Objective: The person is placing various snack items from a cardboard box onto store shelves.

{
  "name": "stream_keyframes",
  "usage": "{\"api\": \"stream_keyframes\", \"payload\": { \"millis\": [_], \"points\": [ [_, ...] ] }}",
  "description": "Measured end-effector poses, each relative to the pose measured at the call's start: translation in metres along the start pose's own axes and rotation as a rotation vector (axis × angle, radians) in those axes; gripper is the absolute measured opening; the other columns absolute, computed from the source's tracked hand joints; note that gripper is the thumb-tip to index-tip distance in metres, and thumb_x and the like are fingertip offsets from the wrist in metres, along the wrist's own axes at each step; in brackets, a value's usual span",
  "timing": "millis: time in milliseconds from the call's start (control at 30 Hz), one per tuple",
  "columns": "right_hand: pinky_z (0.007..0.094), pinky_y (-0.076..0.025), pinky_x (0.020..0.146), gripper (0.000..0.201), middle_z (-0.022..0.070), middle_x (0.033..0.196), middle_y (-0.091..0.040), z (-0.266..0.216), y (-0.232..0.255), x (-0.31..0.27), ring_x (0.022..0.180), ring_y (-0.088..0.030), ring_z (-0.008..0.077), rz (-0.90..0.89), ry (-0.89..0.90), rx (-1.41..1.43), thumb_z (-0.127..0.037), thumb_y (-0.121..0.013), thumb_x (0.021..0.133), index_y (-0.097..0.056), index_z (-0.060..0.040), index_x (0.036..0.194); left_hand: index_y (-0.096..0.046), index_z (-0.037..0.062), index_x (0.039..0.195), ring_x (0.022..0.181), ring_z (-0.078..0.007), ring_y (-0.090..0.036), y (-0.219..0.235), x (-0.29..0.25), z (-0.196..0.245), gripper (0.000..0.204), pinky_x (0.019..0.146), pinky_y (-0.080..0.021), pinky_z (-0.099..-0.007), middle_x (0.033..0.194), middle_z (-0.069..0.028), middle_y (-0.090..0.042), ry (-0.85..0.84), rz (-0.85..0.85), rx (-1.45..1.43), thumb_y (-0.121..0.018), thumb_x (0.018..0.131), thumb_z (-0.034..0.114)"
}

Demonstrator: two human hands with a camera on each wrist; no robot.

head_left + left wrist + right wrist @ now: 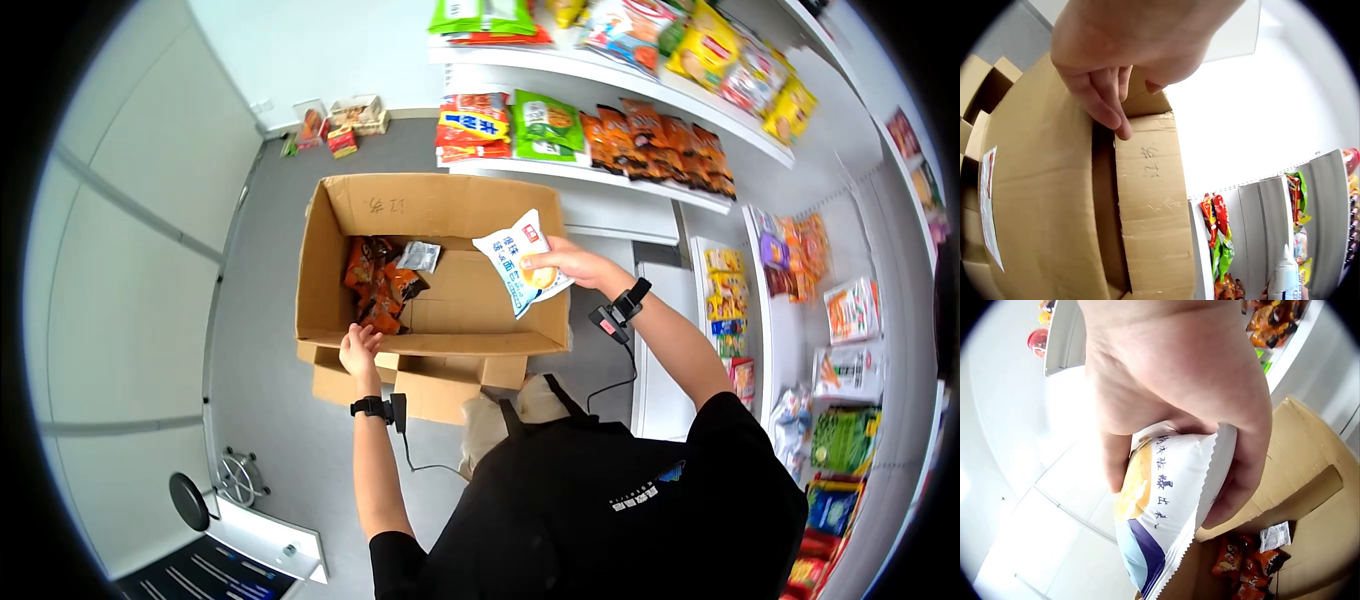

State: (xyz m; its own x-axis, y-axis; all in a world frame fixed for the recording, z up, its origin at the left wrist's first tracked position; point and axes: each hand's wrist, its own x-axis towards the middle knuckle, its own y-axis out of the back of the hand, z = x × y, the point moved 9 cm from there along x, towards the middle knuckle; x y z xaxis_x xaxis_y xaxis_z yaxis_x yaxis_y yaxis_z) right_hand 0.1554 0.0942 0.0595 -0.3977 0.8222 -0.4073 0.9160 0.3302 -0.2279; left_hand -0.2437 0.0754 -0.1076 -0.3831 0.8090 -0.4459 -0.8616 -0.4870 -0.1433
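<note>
My right hand grips a white snack bag with blue lettering and a yellow picture, above the right part of an open cardboard box. In the right wrist view the thumb and fingers pinch the bag from both sides. My left hand is at the box's near left edge, its fingers loosely bent and holding nothing. The left wrist view has its fingertips overlapping the rim of the box. Inside the box, several orange snack bags and a small silver-white packet lie at the left.
Shelves with snack bags stand at the back, and more shelving runs along the right. Another cardboard box sits on the near side. A small basket is by the far wall. A white stand is at the lower left.
</note>
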Motion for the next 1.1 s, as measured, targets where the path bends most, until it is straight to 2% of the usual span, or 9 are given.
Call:
{"api": "stream_keyframes", "payload": {
  "millis": [67,200,333,567,667,700,800,933,1100],
  "points": [
    [0.0262,-0.049,0.084,0.047,0.0074,0.109,-0.061,-0.005,0.005,-0.027,0.095,-0.061,0.0135,0.013,0.042,-0.001,-0.019,-0.069,0.082,-0.049,0.0005,0.12,-0.051,-0.0011,0.118,0.079,-0.0191,-0.066,-0.017,-0.005,-0.007,0.049,0.061,-0.049,-0.0261,0.114,-0.014,-0.061,0.052,-0.058,0.053,-0.054,0.09,0.039],
    [0.0273,-0.048,0.086,0.046,0.0082,0.109,-0.062,-0.01,0.006,-0.077,0.096,-0.061,0.0141,-0.014,0.033,0.008,-0.02,-0.069,0.082,-0.052,0.0011,0.118,-0.053,0.0026,0.115,0.073,-0.0194,-0.065,-0.086,-0.037,-0.008,0.042,0.063,-0.05,-0.0273,0.11,-0.0134,-0.062,0.083,-0.27,0.086,-0.054,0.091,0.036],
    [0.0274,-0.048,0.086,0.045,0.009,0.109,-0.062,-0.014,0.007,-0.12,0.098,-0.061,0.0146,-0.003,0.016,-0.011,-0.02,-0.069,0.082,-0.053,0.002,0.117,-0.054,0.002,0.116,0.077,-0.0164,-0.064,-0.169,-0.112,0.019,0.044,0.069,-0.051,-0.0279,0.111,-0.0132,-0.062,0.069,-0.572,0.193,-0.053,0.092,0.039],
    [0.0264,-0.05,0.08,0.051,0.0099,0.105,-0.063,-0.001,0.014,-0.186,0.092,-0.063,0.0139,-0.046,-0.041,-0.03,-0.025,-0.073,0.077,-0.053,0.0049,0.114,-0.047,-0.0019,0.126,0.071,-0.0145,-0.062,-0.263,-0.26,0.051,0.057,0.061,-0.05,-0.0242,0.106,-0.0118,-0.062,0.052,-1.077,0.383,-0.042,0.095,0.046],
    [0.0269,-0.051,0.078,0.052,0.0096,0.103,-0.064,0.006,0.019,-0.22,0.09,-0.063,0.014,-0.008,-0.026,-0.055,-0.026,-0.073,0.077,-0.053,0.0051,0.114,-0.042,-0.0024,0.13,0.071,-0.0152,-0.062,-0.284,-0.322,0.047,0.062,0.058,-0.05,-0.0247,0.103,-0.0113,-0.061,0.078,-1.274,0.457,-0.039,0.095,0.049],
    [0.0267,-0.051,0.077,0.054,0.0097,0.102,-0.064,0.013,0.023,-0.229,0.089,-0.063,0.0141,-0.01,-0.03,-0.049,-0.027,-0.074,0.076,-0.052,0.0052,0.114,-0.048,-0.003,0.122,0.069,-0.0176,-0.063,-0.288,-0.338,0.043,0.055,0.055,-0.052,-0.0245,0.109,-0.0137,-0.058,0.123,-1.295,0.427,-0.041,0.096,0.044],
    [0.0262,-0.051,0.076,0.055,0.0099,0.101,-0.064,0.03,0.034,-0.266,0.089,-0.063,0.0142,0.048,-0.018,-0.046,-0.028,-0.075,0.075,-0.053,0.0052,0.113,-0.049,-0.0019,0.119,0.069,-0.0171,-0.063,-0.303,-0.385,0.026,0.052,0.055,-0.052,-0.0243,0.103,-0.0126,-0.06,0.171,-1.432,0.499,-0.043,0.095,0.044],
    [0.0261,-0.051,0.074,0.053,0.0097,0.101,-0.064,0.056,0.048,-0.329,0.087,-0.063,0.0142,0.106,0.048,-0.002,-0.031,-0.073,0.076,-0.054,0.0048,0.111,-0.052,-0.0023,0.113,0.068,-0.0167,-0.063,-0.321,-0.452,-0.003,0.05,0.055,-0.053,-0.0253,0.094,-0.0116,-0.062,0.141,-1.508,0.619,-0.046,0.094,0.043],
    [0.0261,-0.047,0.083,0.059,0.0107,0.107,-0.062,0.079,0.064,-0.415,0.096,-0.06,0.0148,0.265,0.127,-0.004,-0.033,-0.072,0.077,-0.051,0.0048,0.117,-0.054,-0.0048,0.108,0.066,-0.0175,-0.064,-0.338,-0.525,-0.038,0.048,0.056,-0.054,-0.0269,0.088,-0.0126,-0.064,0.18,-1.602,0.643,-0.049,0.093,0.041]
  ]
}}
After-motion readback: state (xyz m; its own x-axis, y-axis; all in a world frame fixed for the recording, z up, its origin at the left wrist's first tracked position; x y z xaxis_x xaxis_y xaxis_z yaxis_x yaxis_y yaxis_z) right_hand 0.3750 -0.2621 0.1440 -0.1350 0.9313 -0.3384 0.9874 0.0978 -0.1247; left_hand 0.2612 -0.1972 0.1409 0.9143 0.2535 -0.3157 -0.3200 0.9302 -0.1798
